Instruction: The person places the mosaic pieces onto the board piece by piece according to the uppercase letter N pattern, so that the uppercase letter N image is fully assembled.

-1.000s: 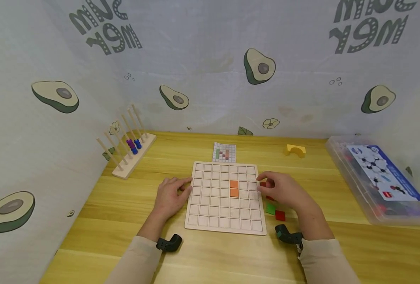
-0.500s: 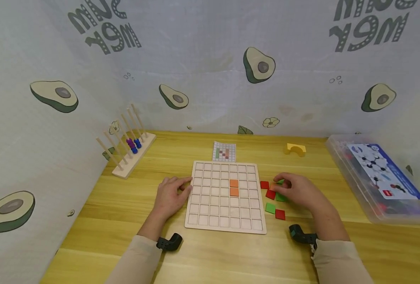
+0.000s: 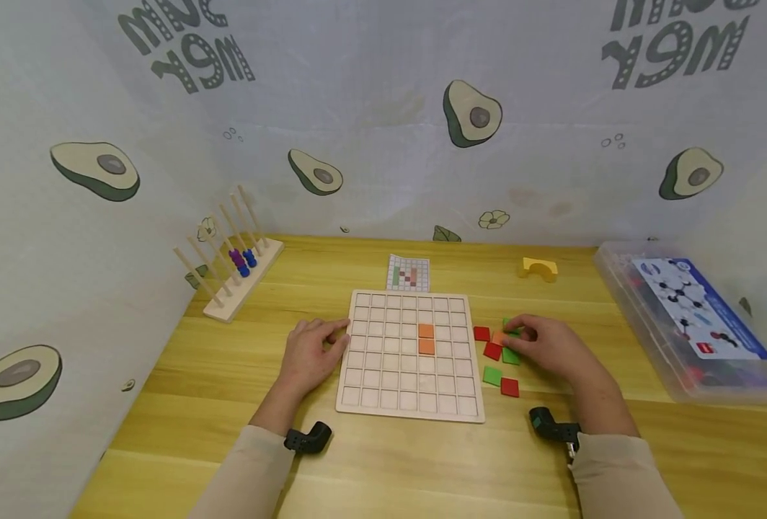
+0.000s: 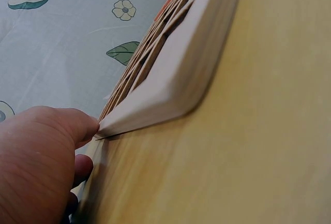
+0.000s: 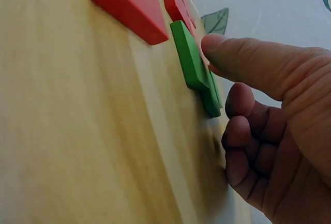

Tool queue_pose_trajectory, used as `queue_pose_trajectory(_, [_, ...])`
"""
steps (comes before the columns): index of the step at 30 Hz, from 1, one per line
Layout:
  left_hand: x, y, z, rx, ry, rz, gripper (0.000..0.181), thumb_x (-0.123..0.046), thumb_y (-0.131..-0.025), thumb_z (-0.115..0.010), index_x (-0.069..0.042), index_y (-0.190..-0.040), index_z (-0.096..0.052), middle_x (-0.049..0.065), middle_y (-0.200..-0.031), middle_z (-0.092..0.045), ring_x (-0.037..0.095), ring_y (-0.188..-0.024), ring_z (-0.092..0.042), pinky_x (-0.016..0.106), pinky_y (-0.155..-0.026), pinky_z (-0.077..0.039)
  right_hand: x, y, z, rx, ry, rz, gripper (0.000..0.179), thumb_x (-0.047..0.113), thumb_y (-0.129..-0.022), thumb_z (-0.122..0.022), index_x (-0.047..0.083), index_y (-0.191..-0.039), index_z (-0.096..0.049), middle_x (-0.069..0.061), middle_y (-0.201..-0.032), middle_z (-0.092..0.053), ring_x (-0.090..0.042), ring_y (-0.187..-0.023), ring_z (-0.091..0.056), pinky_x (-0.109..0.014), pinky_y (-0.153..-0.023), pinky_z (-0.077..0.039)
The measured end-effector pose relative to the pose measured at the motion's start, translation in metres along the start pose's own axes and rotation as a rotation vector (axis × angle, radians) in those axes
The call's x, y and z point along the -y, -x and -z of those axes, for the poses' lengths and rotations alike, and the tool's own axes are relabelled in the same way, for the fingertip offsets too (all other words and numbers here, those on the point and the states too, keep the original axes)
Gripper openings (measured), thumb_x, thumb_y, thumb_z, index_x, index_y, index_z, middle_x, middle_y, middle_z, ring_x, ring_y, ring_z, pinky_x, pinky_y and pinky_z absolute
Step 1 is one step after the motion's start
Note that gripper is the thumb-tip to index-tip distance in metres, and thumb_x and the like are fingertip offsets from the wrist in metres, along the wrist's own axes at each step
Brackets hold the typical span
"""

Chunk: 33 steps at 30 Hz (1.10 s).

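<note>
A square wooden grid board [image 3: 390, 413] lies in the middle of the table, two orange tiles [image 3: 426, 339] set in its cells. My left hand [image 3: 308, 355] rests on the table at the board's left edge, thumb and forefinger touching its side. Right of the board, my right hand [image 3: 548, 347] pinches a loose orange tile [image 3: 497, 338] between thumb and forefinger, low among the other tiles. Around it lie red tiles [image 3: 481, 334] and green tiles [image 3: 492, 375]. In the right wrist view, a green tile [image 5: 190, 58] partly hides the pinched one beside the thumb.
A printed grid card [image 3: 409, 273] lies behind the board. At the back left stands a peg rack [image 3: 231, 306] with purple and blue beads. A yellow arch block [image 3: 539, 269] sits at the back right, near a clear plastic box [image 3: 672, 375].
My right hand has moved right from the board's right edge to the loose tiles, and its fingertips now hold the orange one. My left hand stays at the board's left edge.
</note>
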State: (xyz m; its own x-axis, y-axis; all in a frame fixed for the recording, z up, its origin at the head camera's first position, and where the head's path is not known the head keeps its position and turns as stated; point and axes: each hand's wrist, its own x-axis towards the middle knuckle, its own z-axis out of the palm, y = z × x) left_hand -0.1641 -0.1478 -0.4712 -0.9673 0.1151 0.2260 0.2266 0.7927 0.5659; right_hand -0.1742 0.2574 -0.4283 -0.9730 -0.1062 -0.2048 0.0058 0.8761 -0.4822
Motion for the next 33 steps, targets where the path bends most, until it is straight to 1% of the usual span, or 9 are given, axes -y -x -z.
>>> queue_pose_trajectory(5, [-0.0002, -0.0012, -0.0014, 0.002, 0.003, 0.001, 0.031, -0.028, -0.097, -0.069, -0.02, -0.127, -0.074, -0.002, -0.089, -0.07, 0.017, -0.083, -0.049, 0.033, -0.078, -0.035, 0.0, -0.0018, -0.0019, -0.009, 0.003, -0.016, 0.039, 0.041, -0.097, -0.068, 0.009, -0.118, -0.07, -0.004, -0.082, -0.052, -0.021, -0.078, -0.049, -0.033, -0.068, -0.036])
queue_pose_trajectory(10, [-0.0016, -0.0025, -0.0015, 0.002, 0.001, -0.004, 0.031, -0.027, -0.097, -0.069, -0.019, -0.127, -0.074, -0.002, -0.087, -0.07, 0.017, -0.082, -0.049, 0.033, -0.079, -0.036, -0.0004, -0.0024, -0.0032, -0.03, 0.012, -0.025, 0.037, 0.041, -0.097, -0.068, 0.009, -0.115, -0.07, -0.004, -0.08, -0.052, -0.02, -0.074, -0.048, -0.033, -0.066, -0.034])
queue_pose_trajectory(15, [-0.0013, -0.003, -0.001, 0.0, 0.005, 0.003, 0.031, -0.027, -0.097, -0.069, -0.02, -0.127, -0.074, -0.002, -0.088, -0.07, 0.017, -0.083, -0.05, 0.034, -0.079, -0.036, 0.0001, -0.0043, -0.0042, -0.056, 0.023, -0.022, 0.032, 0.04, -0.097, -0.068, 0.01, -0.111, -0.07, -0.003, -0.078, -0.052, -0.02, -0.071, -0.047, -0.032, -0.065, -0.034])
queue_pose_trajectory(22, [0.0006, -0.0036, -0.001, -0.011, 0.006, -0.007, 0.031, -0.027, -0.096, -0.071, -0.02, -0.126, -0.075, -0.002, -0.087, -0.07, 0.017, -0.081, -0.048, 0.033, -0.078, -0.035, 0.0017, -0.0047, -0.0057, -0.07, 0.025, -0.017, 0.028, 0.038, -0.099, -0.067, 0.011, -0.106, -0.071, -0.003, -0.077, -0.053, -0.019, -0.07, -0.047, -0.032, -0.066, -0.035])
queue_pose_trajectory(28, [0.0003, -0.003, -0.001, -0.006, 0.011, -0.001, 0.031, -0.027, -0.095, -0.071, -0.019, -0.125, -0.075, -0.003, -0.086, -0.069, 0.016, -0.081, -0.048, 0.034, -0.078, -0.035, 0.0006, -0.0044, -0.0062, -0.049, 0.007, -0.032, 0.033, 0.041, -0.098, -0.067, 0.011, -0.111, -0.07, -0.004, -0.08, -0.052, -0.021, -0.074, -0.048, -0.033, -0.067, -0.035])
queue_pose_trajectory(33, [0.0006, -0.0017, -0.0016, -0.011, 0.011, 0.006, 0.03, -0.026, -0.096, -0.07, -0.02, -0.125, -0.075, -0.004, -0.085, -0.068, 0.016, -0.08, -0.047, 0.033, -0.078, -0.034, -0.0017, -0.0029, -0.0038, -0.016, -0.024, -0.022, 0.035, 0.036, -0.094, -0.073, 0.01, -0.117, -0.069, -0.005, -0.082, -0.051, -0.021, -0.076, -0.048, -0.033, -0.067, -0.035])
